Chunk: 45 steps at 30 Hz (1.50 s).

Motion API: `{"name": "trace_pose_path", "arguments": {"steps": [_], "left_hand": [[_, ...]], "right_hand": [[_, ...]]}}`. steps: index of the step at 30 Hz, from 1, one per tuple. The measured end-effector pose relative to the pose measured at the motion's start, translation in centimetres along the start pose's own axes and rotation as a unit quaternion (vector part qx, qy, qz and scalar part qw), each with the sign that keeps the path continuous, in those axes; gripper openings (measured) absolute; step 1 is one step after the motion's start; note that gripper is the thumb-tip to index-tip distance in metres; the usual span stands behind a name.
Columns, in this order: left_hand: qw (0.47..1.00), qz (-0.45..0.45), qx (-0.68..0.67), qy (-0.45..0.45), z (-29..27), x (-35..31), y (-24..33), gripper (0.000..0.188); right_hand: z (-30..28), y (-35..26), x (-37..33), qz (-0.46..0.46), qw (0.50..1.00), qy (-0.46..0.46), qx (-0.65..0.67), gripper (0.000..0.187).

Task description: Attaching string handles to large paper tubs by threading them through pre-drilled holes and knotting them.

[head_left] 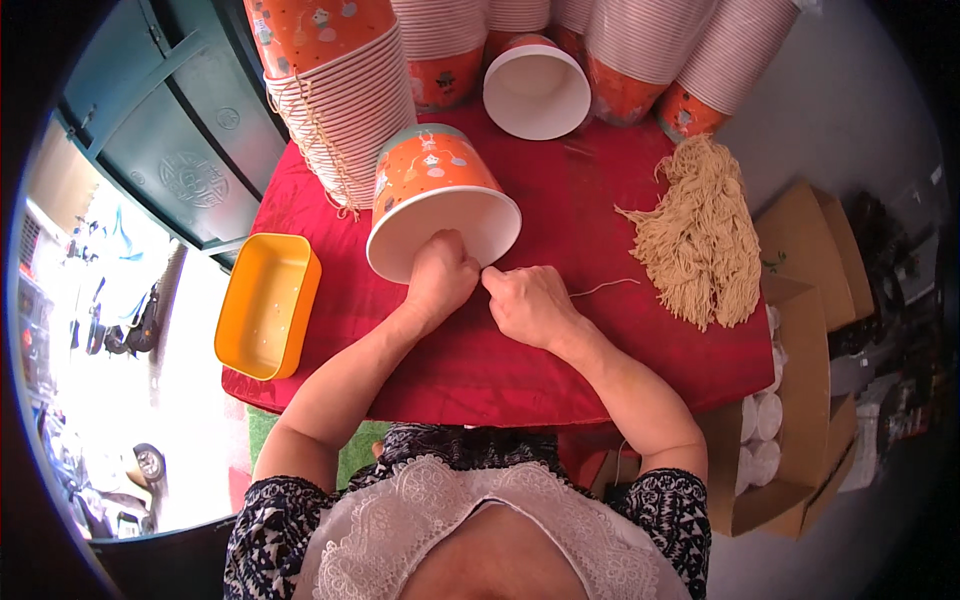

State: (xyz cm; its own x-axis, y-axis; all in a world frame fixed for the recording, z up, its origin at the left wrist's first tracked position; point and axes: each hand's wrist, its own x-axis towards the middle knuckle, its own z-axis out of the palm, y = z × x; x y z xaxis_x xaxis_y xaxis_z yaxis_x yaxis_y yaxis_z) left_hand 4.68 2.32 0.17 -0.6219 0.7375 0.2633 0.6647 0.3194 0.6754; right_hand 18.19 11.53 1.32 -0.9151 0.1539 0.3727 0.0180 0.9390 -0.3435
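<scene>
Red cloth covers the tabletop (570, 215) across the middle of the frame, with green metal doors (190, 150) at upper left and an open cardboard box (812, 350) at right. Just left of centre, an orange printed bucket (435, 165) lies tipped on its side, its white mouth facing the person. Work looks partway along: cords dangle down the tall stack (350, 130) at upper left, so those buckets seem to be done, at least in part, while the wrapped stacks (640, 50) along the top edge show none and are probably left, as is most of the tan cord bundle (705, 240) at right. On this bucket, the join looks unfinished. Curled inside the mouth at the lower rim, the left hand (443, 270) hides its fingertips; what it grips cannot be told. The right hand (533, 303) is close beside it, fingers pinched together just outside the rim, apparently on a thin cord (603, 287) trailing rightward. A yellow tray (306, 300) sits at left.
</scene>
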Motion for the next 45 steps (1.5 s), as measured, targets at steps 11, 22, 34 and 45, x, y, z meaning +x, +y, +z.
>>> {"name": "trace_pose_path", "arguments": {"steps": [11,22,34,45], "left_hand": [[0.998,0.054,0.002,0.036,0.7,-0.5,-1.0,0.013],[0.984,0.173,-0.025,-0.033,-2.2,-4.3,1.2,0.01],[0.916,0.379,0.041,0.127,-17.6,-10.1,6.7,0.058],[0.928,0.293,0.196,-0.123,-17.7,-7.5,7.4,0.129]], "right_hand": [[-1.4,-0.4,0.2,0.152,0.988,0.006,0.0,0.025],[0.1,2.8,2.3,0.264,0.951,0.068,0.149,0.034],[-6.4,3.5,1.6,0.054,0.977,0.086,0.19,0.016],[-9.0,-0.3,2.9,-0.051,0.995,0.039,0.081,0.009]]}}
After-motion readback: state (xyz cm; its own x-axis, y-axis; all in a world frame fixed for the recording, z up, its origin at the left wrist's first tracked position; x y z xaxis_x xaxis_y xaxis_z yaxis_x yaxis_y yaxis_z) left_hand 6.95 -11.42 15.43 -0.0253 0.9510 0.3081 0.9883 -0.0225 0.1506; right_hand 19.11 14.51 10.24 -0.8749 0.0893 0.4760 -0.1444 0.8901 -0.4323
